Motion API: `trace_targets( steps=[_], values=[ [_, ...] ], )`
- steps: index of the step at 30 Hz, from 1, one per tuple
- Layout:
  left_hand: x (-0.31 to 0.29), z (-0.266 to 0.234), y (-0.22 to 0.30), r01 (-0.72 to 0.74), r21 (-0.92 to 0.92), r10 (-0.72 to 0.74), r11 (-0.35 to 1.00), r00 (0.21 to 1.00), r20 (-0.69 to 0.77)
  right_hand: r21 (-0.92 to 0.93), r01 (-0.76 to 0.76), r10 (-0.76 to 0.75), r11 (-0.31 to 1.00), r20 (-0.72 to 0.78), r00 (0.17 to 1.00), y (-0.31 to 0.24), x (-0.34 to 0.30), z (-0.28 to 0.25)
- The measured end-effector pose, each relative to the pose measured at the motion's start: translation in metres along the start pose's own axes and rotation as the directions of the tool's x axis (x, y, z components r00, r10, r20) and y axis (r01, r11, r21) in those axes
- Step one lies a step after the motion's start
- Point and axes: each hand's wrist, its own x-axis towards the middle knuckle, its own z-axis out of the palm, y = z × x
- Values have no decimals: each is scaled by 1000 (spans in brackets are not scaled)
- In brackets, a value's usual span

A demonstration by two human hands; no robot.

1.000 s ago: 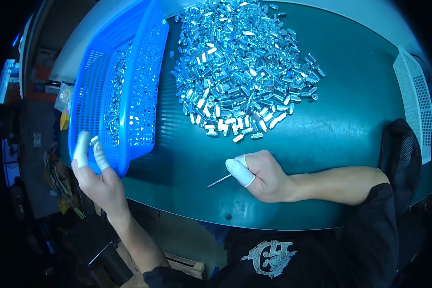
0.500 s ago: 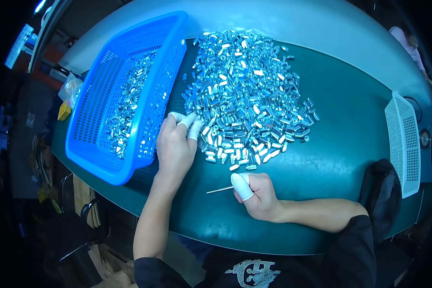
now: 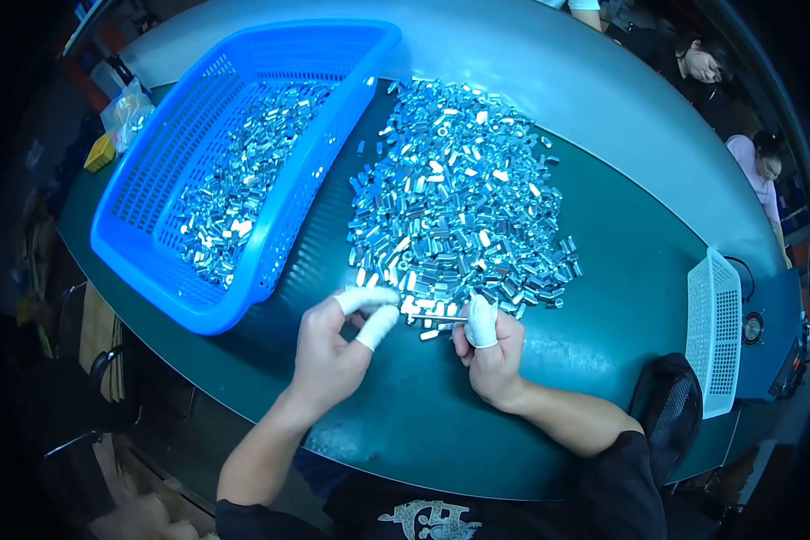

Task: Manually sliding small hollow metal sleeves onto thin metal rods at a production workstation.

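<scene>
A large heap of small shiny metal sleeves is spread over the green table. At its near edge my right hand, with a white cover on the thumb, grips a thin metal rod that points left. My left hand, its thumb and forefinger in white finger covers, is closed in a pinch just beyond the rod's tip. What sits between those fingertips is too small to make out. To the left, a blue perforated basket holds many more of the metal sleeves.
A white perforated basket stands at the right by a dark mesh-covered object. A yellow box and a plastic bag lie beyond the blue basket. Two people are across the grey ledge at the far right.
My left hand has come from the heap's left edge, nearer to me and to the rod's tip. The right hand has lifted the rod up to the heap's near edge. The view has shifted.
</scene>
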Motion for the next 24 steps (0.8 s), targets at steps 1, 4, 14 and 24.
trace_targets(
  steps=[1,4,14,24],
  values=[
    [-8,1,0,58,-40,-58,998,998,-4,-11,17,-17,1000,20,1000,2,-1,1],
    [-28,1,-15,28,-159,-48,987,991,-124,-120,117,-105,986,102,989,-2,-8,6],
    [-51,9,-18,186,-641,-235,744,972,8,-156,220,-190,963,187,964,-10,-11,6],
    [-69,3,-24,163,-478,-146,863,987,73,-137,197,-152,971,286,946,-9,-12,7]
  ],
)
